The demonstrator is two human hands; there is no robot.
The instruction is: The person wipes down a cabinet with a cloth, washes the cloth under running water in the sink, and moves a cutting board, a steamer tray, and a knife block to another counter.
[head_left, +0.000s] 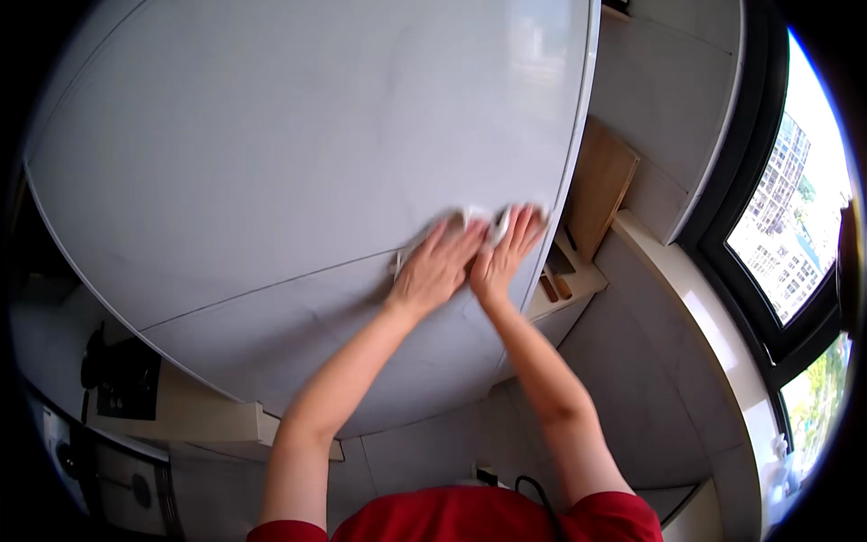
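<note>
A white cloth (499,228) lies against the glossy pale marble-look tiled wall (298,135), bunched under my two hands. My left hand (436,266) presses it to the wall, fingers stretched up and to the right and somewhat blurred. Close beside it, my right hand (506,257) holds another part of the cloth near the wall's right edge, with its fingers pointing up. White folds show between the hands and above the fingertips; the palms hide the rest. A thin dark tile joint runs just behind my left hand.
Right of the wall edge, a wooden board (603,185) leans on a ledge near wooden-handled tools (555,285). Further right is a dark-framed window (722,239) with a pale sill (691,307). At lower left are a countertop (203,425) and a black stove surface (129,384).
</note>
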